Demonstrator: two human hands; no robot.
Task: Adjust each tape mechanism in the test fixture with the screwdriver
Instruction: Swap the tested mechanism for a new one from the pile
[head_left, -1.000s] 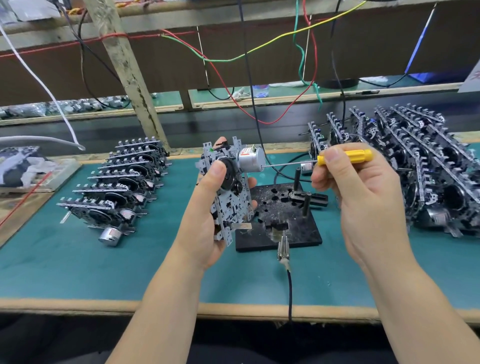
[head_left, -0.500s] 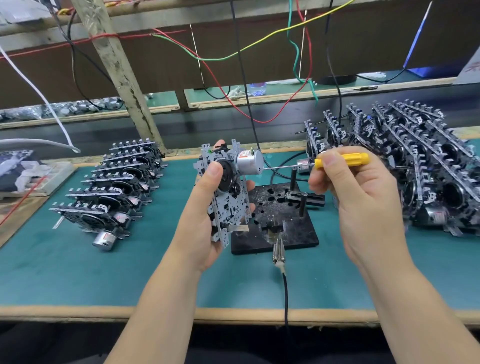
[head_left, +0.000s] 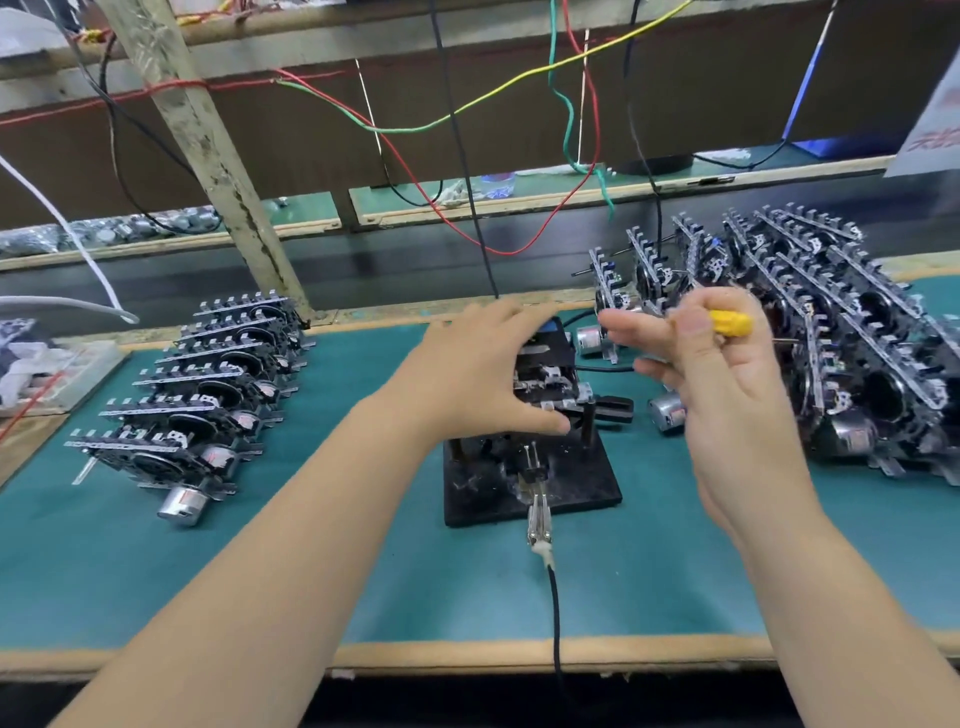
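A tape mechanism (head_left: 548, 382) lies flat on top of the black test fixture (head_left: 566, 483) in the middle of the bench. My left hand (head_left: 478, 379) covers its left side, fingers and thumb curled round its edges. My right hand (head_left: 711, 374) hovers to the right of the fixture, a little above it, and holds the yellow-handled screwdriver (head_left: 730, 322) between thumb and palm, its shaft pointing right. The other fingers of that hand are stretched out to the left toward the mechanism. The screwdriver tip touches nothing.
A row of tape mechanisms (head_left: 208, 395) leans at the left. A larger stack (head_left: 831, 338) fills the right side. A clip with a black cable (head_left: 540, 525) runs from the fixture's front toward me. Coloured wires (head_left: 519, 228) hang over the back. The teal mat (head_left: 322, 582) ends at a wooden edge.
My left hand has lowered the mechanism from upright in the air down onto the fixture. The screwdriver has left the motor and swung round, its shaft now pointing right.
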